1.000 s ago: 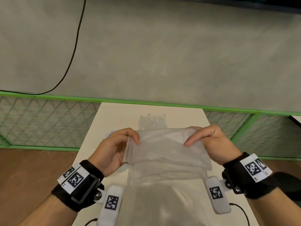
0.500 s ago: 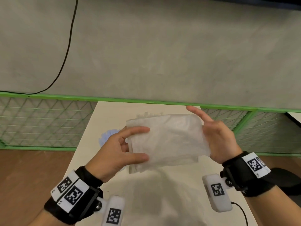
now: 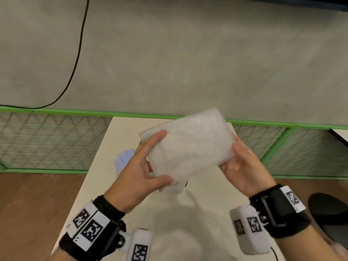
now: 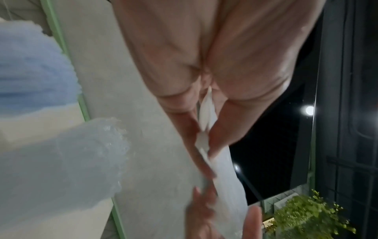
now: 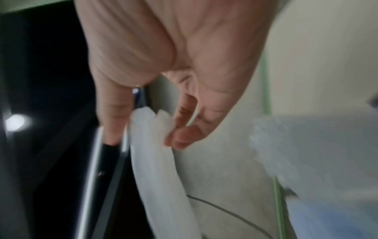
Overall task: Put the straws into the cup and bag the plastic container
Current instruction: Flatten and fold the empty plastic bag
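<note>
A folded, translucent white plastic bag (image 3: 188, 147) is held up over the pale table (image 3: 188, 223), its right end tilted higher. My left hand (image 3: 160, 157) pinches the bag's left edge, index finger on top and thumb below; its wrist view shows the bag (image 4: 227, 177) running out from between the fingers (image 4: 225, 129). My right hand (image 3: 235, 157) holds the right edge, thumb and fingers pinching the bag (image 5: 159, 169). A clear plastic container (image 4: 71, 161) (image 5: 317, 153) stands on the table, hidden behind the bag in the head view. A pale blue bundle (image 3: 124, 159) lies behind my left hand.
A green-framed mesh fence (image 3: 56, 140) runs along the table's far end in front of a grey wall. A black cable (image 3: 75, 63) hangs down the wall. Brown floor lies on the left, and a dark rounded object (image 3: 329, 213) sits low on the right.
Both hands have lifted the bag higher and turned it so that its right end rises. The right hand has shifted from the top corner to the right edge.
</note>
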`<action>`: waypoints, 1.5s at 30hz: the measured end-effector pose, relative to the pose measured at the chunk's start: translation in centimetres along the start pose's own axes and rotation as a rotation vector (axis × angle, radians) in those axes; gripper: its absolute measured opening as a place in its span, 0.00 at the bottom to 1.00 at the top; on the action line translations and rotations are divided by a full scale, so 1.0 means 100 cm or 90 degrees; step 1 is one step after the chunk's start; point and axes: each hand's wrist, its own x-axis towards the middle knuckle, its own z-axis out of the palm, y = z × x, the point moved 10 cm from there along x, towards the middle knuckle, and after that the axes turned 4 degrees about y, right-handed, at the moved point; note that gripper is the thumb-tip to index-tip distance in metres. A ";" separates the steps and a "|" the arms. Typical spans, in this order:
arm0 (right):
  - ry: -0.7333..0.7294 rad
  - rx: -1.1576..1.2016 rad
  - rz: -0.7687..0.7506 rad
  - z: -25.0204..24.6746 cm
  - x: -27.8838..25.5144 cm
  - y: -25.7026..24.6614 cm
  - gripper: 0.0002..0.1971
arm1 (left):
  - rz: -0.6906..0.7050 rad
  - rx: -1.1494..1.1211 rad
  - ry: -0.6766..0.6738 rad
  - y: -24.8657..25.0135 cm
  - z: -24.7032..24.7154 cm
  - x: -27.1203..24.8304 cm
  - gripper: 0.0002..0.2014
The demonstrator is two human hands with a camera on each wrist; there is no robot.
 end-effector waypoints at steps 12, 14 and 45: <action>-0.004 -0.266 0.068 0.013 -0.022 0.045 0.11 | -0.089 -0.052 0.027 -0.021 -0.010 -0.018 0.36; -0.054 -0.354 0.122 0.014 -0.026 0.051 0.12 | -0.165 0.041 -0.084 -0.028 -0.001 -0.017 0.30; -0.021 -0.234 -0.054 0.025 -0.013 0.008 0.19 | -0.139 0.040 0.010 -0.014 0.023 -0.012 0.13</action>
